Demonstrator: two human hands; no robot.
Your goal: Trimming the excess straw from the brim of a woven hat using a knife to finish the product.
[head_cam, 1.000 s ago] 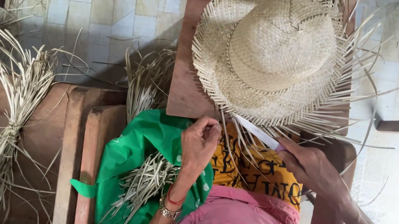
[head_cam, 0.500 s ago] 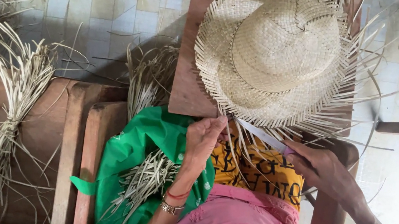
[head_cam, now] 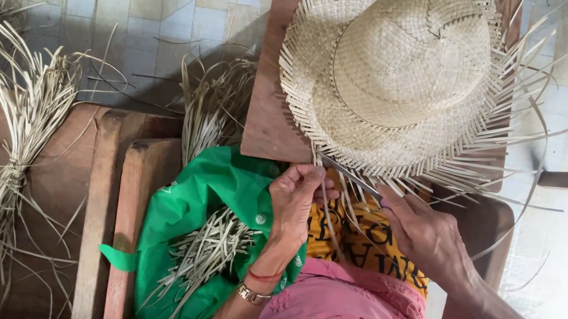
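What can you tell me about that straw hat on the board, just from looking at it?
The straw hat is pale, woven from flat strips in a tight checker pattern, with a rounded, dented crown and a wide brim. It lies crown up on a brown wooden board. The brim's edge is unfinished: loose strip ends stick out all around like a fringe. At the near edge, the left hand pinches some of those strips, and the right hand works a knife blade among them.
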